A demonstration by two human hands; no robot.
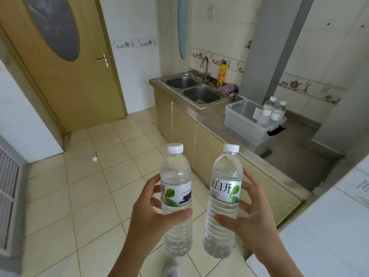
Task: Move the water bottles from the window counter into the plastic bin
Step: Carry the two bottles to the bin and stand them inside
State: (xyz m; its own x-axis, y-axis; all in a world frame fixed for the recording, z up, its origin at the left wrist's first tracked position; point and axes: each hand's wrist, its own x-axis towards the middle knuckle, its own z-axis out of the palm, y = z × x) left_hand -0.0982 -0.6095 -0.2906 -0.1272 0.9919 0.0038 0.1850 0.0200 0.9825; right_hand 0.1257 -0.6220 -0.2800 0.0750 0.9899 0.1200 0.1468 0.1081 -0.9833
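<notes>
Left hand (151, 214), right hand (249, 218): each grip holding water bottle upright, cap up.

The two bottles (176, 198) at lower centre are clear, glossy, ribbed plastic with white caps and shiny labels. The bin (242, 126) at right is translucent plastic. The sink (201, 94) is brushed metal; the door (65, 76) looks like matt wood.

Steel counter (211, 114) with a plastic bin (244, 124) set on it.
A double sink (196, 90) was sunk into the counter's far end, with a yellow bottle (222, 73) and a crumpled cloth (228, 88) placed beside it. A white scrap (94, 158) was left on the tiled floor (95, 186).
</notes>
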